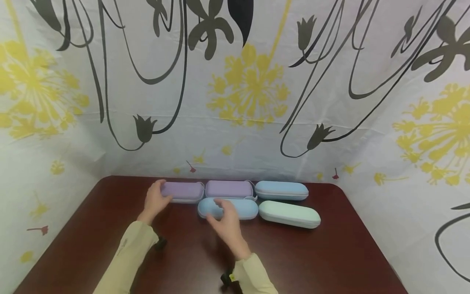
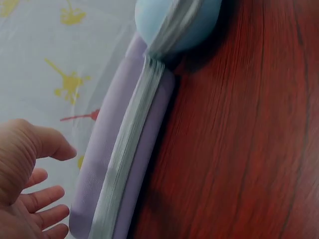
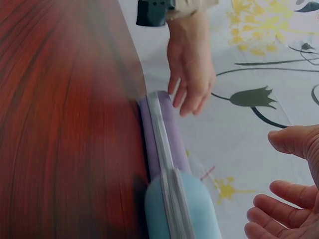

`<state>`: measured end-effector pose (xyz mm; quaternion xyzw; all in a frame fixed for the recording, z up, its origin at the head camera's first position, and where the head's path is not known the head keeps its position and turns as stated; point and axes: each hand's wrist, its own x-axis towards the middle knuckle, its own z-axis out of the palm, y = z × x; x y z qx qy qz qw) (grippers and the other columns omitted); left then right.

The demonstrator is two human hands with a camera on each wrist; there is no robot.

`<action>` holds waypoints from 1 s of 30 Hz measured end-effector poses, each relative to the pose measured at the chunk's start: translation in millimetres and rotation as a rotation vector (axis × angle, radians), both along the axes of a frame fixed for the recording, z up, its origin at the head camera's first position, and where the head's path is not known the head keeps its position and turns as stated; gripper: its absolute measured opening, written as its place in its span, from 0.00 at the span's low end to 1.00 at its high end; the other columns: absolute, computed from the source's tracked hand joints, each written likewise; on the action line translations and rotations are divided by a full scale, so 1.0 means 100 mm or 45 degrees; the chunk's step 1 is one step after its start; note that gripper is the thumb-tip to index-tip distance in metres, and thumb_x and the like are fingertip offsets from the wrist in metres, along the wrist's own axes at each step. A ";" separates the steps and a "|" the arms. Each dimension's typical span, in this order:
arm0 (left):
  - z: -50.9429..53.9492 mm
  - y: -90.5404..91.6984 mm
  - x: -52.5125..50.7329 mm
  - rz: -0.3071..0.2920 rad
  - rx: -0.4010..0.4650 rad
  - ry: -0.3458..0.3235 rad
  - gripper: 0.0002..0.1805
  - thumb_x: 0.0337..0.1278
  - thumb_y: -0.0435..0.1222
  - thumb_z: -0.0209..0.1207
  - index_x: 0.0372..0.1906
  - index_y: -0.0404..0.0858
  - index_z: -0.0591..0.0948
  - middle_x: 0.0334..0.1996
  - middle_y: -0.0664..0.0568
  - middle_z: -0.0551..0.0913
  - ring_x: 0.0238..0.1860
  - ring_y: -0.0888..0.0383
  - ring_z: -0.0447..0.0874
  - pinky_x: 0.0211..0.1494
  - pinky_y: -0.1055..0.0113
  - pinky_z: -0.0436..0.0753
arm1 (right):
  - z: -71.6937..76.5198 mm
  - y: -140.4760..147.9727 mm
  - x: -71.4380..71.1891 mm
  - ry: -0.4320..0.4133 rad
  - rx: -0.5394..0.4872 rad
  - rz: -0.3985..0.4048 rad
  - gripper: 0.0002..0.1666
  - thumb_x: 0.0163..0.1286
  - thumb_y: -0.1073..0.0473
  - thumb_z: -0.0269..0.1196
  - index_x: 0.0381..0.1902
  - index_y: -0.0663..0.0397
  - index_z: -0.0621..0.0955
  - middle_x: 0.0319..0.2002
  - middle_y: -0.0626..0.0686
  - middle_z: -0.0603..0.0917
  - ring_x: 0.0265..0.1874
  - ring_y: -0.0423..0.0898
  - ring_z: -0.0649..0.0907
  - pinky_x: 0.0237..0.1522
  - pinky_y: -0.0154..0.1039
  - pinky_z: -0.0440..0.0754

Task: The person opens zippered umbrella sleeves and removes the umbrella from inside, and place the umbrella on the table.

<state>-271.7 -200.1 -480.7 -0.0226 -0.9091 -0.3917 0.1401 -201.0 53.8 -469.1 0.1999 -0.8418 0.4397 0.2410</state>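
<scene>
At the left end of the back row lies a purple zippered case. My left hand is at its left end with thumb and fingers spread; a gap shows between the thumb and the case in the left wrist view. A light blue zippered case lies in the front row, its end overlapping the purple one in the left wrist view. Over this blue case my right hand hovers, fingers parted and holding nothing. The right wrist view shows that hand beside the blue case.
A second purple case and another blue case fill out the back row. A mint green case lies at the front right. Patterned cloth hangs behind the dark wooden table.
</scene>
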 end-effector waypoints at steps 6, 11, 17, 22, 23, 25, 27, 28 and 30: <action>0.02 -0.10 -0.12 -0.111 -0.103 0.001 0.34 0.42 0.30 0.61 0.58 0.21 0.66 0.53 0.27 0.71 0.55 0.33 0.67 0.56 0.42 0.67 | 0.00 -0.17 -0.06 -0.001 -0.023 0.041 0.26 0.53 0.60 0.70 0.49 0.66 0.78 0.45 0.58 0.81 0.44 0.52 0.80 0.46 0.45 0.77; 0.01 -0.16 -0.18 -0.126 -0.236 -0.085 0.36 0.41 0.32 0.63 0.60 0.23 0.66 0.55 0.28 0.70 0.56 0.33 0.66 0.54 0.40 0.68 | 0.03 -0.27 -0.12 -0.005 -0.056 0.063 0.26 0.54 0.59 0.69 0.48 0.67 0.78 0.44 0.59 0.81 0.43 0.53 0.80 0.46 0.45 0.77; -0.03 -0.22 -0.24 -0.193 -0.364 -0.082 0.38 0.36 0.32 0.65 0.58 0.22 0.68 0.56 0.29 0.70 0.55 0.34 0.68 0.55 0.41 0.68 | 0.02 -0.36 -0.19 -0.077 -0.075 0.068 0.25 0.55 0.59 0.69 0.48 0.66 0.77 0.45 0.60 0.81 0.44 0.53 0.79 0.47 0.45 0.77; -0.05 -0.28 -0.27 -0.213 -0.426 -0.126 0.39 0.33 0.32 0.67 0.58 0.23 0.68 0.56 0.30 0.69 0.54 0.35 0.68 0.53 0.42 0.70 | 0.01 -0.43 -0.26 -0.083 -0.040 0.093 0.26 0.57 0.58 0.68 0.50 0.66 0.77 0.47 0.60 0.81 0.46 0.53 0.79 0.48 0.45 0.77; -0.05 -0.29 -0.27 -0.218 -0.430 -0.140 0.39 0.33 0.32 0.67 0.58 0.23 0.68 0.56 0.30 0.69 0.54 0.35 0.68 0.52 0.42 0.71 | 0.02 -0.44 -0.28 -0.063 -0.027 0.092 0.26 0.56 0.59 0.68 0.50 0.67 0.77 0.46 0.60 0.81 0.45 0.53 0.79 0.48 0.44 0.77; -0.02 -0.30 -0.27 -0.220 -0.421 -0.163 0.40 0.32 0.32 0.67 0.58 0.24 0.69 0.55 0.31 0.69 0.53 0.36 0.68 0.51 0.42 0.71 | 0.03 -0.45 -0.33 -0.035 -0.013 0.093 0.26 0.56 0.59 0.68 0.50 0.67 0.77 0.45 0.61 0.81 0.43 0.53 0.80 0.46 0.44 0.78; 0.00 -0.31 -0.27 -0.222 -0.412 -0.176 0.39 0.30 0.31 0.67 0.57 0.25 0.70 0.54 0.31 0.69 0.53 0.36 0.67 0.50 0.42 0.72 | 0.03 -0.46 -0.38 -0.006 -0.002 0.086 0.25 0.54 0.60 0.69 0.48 0.68 0.77 0.43 0.62 0.81 0.41 0.54 0.80 0.44 0.43 0.78; 0.01 -0.32 -0.27 -0.227 -0.406 -0.181 0.39 0.30 0.31 0.68 0.57 0.24 0.70 0.54 0.31 0.69 0.52 0.36 0.67 0.50 0.42 0.72 | 0.04 -0.47 -0.40 -0.004 -0.008 0.086 0.25 0.54 0.61 0.69 0.48 0.69 0.77 0.42 0.63 0.81 0.40 0.55 0.80 0.43 0.42 0.79; 0.02 -0.34 -0.27 -0.232 -0.406 -0.173 0.38 0.28 0.30 0.68 0.55 0.24 0.71 0.53 0.31 0.69 0.52 0.36 0.67 0.49 0.43 0.72 | 0.05 -0.47 -0.42 -0.022 -0.020 0.087 0.25 0.53 0.61 0.69 0.48 0.69 0.77 0.42 0.63 0.81 0.40 0.56 0.81 0.43 0.43 0.79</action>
